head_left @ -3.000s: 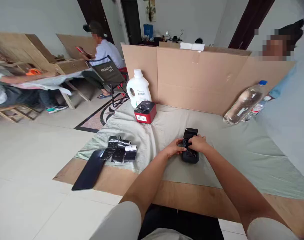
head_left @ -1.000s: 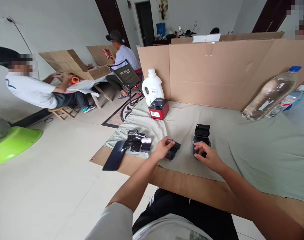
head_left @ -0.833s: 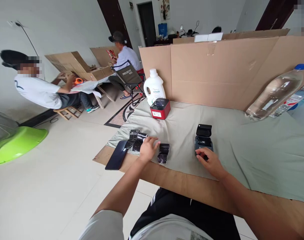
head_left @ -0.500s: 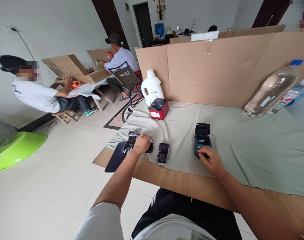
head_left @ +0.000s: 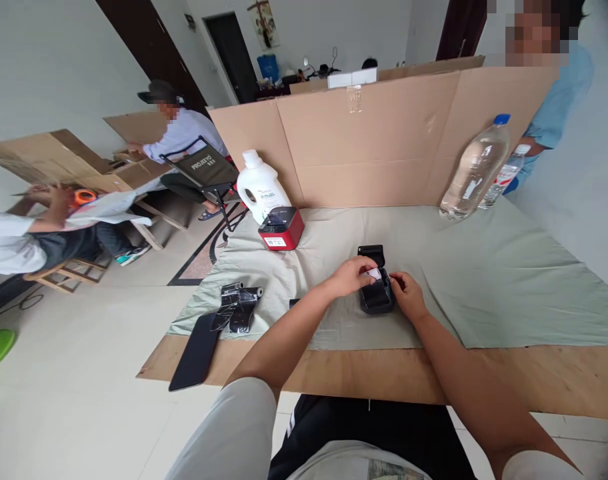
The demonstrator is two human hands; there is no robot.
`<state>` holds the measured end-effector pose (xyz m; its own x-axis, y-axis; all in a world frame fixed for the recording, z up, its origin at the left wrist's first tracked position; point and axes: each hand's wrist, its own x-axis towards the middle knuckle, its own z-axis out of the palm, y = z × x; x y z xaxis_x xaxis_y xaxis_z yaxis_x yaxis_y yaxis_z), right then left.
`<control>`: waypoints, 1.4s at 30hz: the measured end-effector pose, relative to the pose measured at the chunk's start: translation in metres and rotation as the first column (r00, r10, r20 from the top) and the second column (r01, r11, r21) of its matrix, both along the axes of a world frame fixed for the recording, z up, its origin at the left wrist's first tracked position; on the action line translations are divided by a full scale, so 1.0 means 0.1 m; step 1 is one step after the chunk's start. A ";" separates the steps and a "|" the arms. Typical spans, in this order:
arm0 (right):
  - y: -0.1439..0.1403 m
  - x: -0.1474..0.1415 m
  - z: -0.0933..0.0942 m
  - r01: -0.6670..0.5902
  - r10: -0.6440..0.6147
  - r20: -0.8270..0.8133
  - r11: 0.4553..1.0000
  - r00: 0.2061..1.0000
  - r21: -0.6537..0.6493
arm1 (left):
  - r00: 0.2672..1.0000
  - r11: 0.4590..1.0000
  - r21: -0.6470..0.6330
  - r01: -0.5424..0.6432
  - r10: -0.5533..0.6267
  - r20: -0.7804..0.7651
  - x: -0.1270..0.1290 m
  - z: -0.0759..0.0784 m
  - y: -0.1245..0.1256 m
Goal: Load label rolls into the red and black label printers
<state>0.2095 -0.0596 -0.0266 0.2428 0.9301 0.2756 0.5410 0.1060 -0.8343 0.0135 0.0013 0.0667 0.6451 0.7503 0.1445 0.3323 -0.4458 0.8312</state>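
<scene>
Chair back (head_left: 203, 167): I read "PROJEEYO"; smaller marks beneath it unclear. White jug (head_left: 264, 187): print too small for me to make out. Red-and-black box (head_left: 291, 233): white sticker (head_left: 275, 242) with dark code block, lines illegible. Smaller bottle (head_left: 499, 183): red-and-white label (head_left: 505, 175), wording unreadable to me.

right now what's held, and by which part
The left hand holds a white roll, pinched across its sides; the right hand is at the open black device, its grip unclear.
</scene>
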 end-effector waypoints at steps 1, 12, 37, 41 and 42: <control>0.00 0.00 0.00 -0.005 0.005 0.003 1.000 1.000 -0.001 | 0.996 0.998 0.064 -0.012 0.018 -0.092 0.13 -0.04 0.03; 0.03 0.01 0.00 -0.030 0.030 -0.009 1.000 1.000 -0.005 | 0.892 0.971 0.239 -0.011 0.118 -0.437 0.35 -0.17 0.06; 0.06 0.04 -0.08 -0.003 0.003 -0.009 1.000 1.000 0.031 | 0.730 0.979 0.193 0.064 0.086 -0.678 0.59 0.05 0.04; 0.05 0.03 -0.07 -0.012 0.012 0.014 0.999 1.000 0.044 | 0.767 0.981 0.183 0.067 0.067 -0.638 0.52 -0.06 0.08; 0.05 0.02 -0.06 -0.017 0.016 0.021 0.999 1.000 0.048 | 0.799 0.982 0.178 0.059 0.061 -0.598 0.47 -0.11 0.09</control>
